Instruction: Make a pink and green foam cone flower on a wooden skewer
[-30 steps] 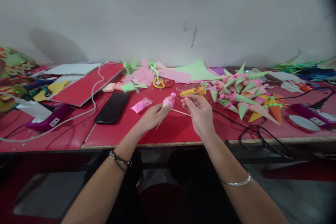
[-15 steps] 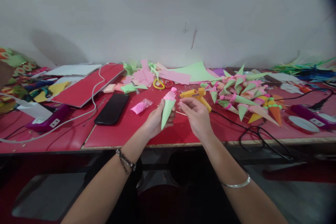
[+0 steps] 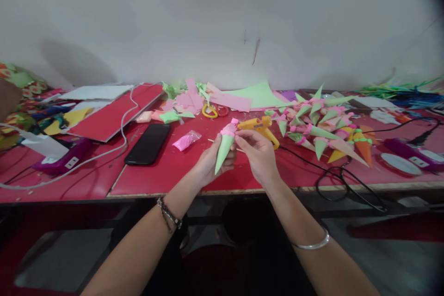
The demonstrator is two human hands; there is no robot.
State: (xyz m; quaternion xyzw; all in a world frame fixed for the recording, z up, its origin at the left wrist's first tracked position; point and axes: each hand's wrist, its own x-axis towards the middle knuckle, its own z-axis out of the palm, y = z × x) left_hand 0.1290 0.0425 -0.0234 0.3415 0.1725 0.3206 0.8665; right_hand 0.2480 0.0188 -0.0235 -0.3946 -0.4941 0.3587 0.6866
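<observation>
Pale green with a frilly pink top, a paper ice-cream cone points tip-down in my left hand, whose thumb and fingers wrap around it. My right hand is closed in a pinch against the cone's pink rim; whatever lies between its fingertips is hidden. Just behind the right fingers, a yellow glue gun lies on the red table. A thin stick is partly visible behind both hands. To the left sits a small bag of pink clay.
Many finished paper cones are heaped on the right, near a purple power strip and black cable. A black phone lies left, beside a red folder. Yellow-handled scissors and paper scraps lie behind.
My left hand has turned the cone so its green side shows, and moved it slightly right. My right hand's fingertips have come from beside the glue gun onto the cone's pink rim.
</observation>
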